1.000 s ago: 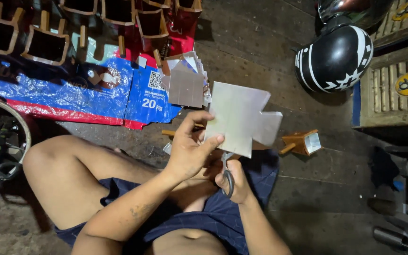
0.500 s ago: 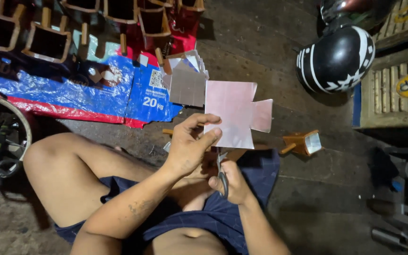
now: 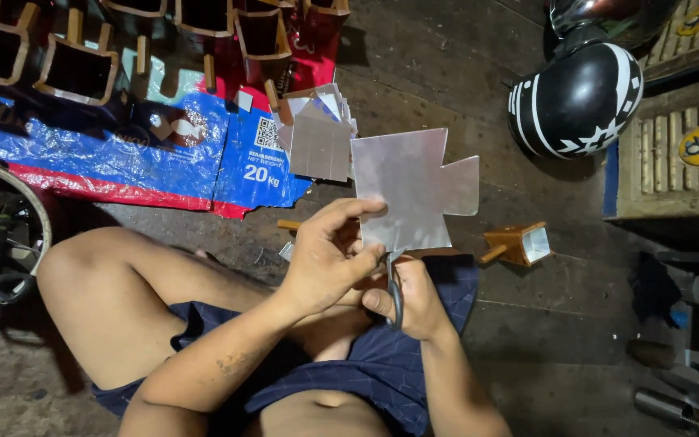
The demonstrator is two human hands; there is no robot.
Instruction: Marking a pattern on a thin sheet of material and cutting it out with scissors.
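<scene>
Tilted a touch flatter now, the metal sheet [image 3: 414, 190] sits pinched in the left hand [image 3: 329, 263] while the right hand [image 3: 410, 295] grips scissors [image 3: 394, 291], and any wobble could skew the cut.

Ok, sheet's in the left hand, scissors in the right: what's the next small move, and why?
Probably close the scissors a short snip along the bottom edge of the metal sheet. The left hand pinches the sheet steady, and the right hand has the blades at that edge.

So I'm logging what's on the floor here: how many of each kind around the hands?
Cross-shaped shiny metal sheet, held: 1
Scissors: 1
Black helmet with white stripes: 1
Small wooden scoop with metal lining: 1
Total: 4
</scene>
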